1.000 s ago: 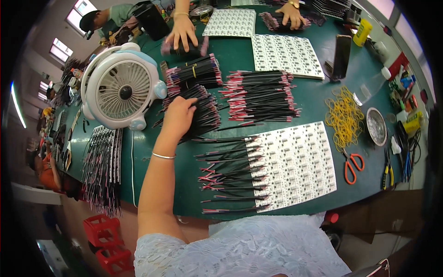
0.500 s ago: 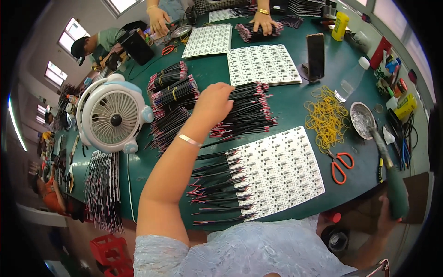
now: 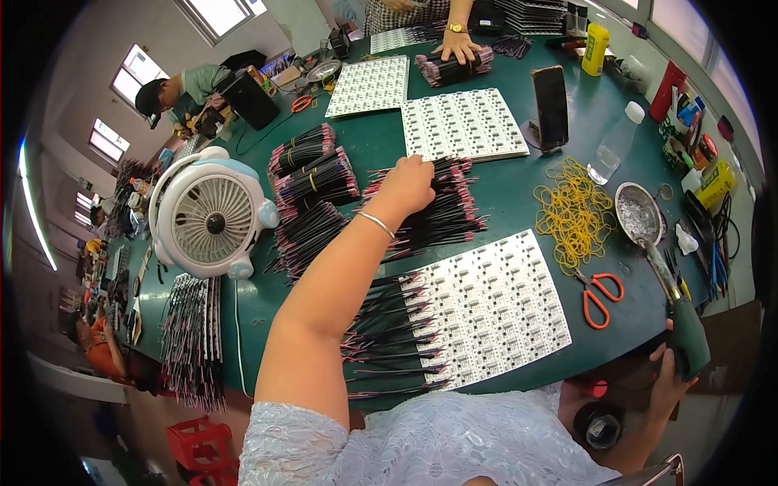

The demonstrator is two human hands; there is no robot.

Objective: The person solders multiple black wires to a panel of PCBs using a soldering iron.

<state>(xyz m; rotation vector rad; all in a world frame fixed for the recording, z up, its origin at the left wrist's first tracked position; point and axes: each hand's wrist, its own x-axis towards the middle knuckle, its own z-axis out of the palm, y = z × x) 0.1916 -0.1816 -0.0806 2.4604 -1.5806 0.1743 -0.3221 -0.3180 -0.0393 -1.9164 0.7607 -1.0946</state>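
Head view shows the left hand (image 3: 408,185) stretched out, fingers closing on a loose pile of black wires (image 3: 442,212) mid-counter (image 3: 502,182), within reach beside the white circuit panel (image 3: 486,304). Right hand (image 3: 668,381) grips a green-handled tool (image 3: 685,340), probably a soldering iron, at the counter edge.

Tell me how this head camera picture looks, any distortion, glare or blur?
Head view: strong fisheye, the green table edge bows and the corners go black; bright windows blow out at upper left; the centre is sharp around the left hand on the wire pile; the right hand sits softer near the rim.
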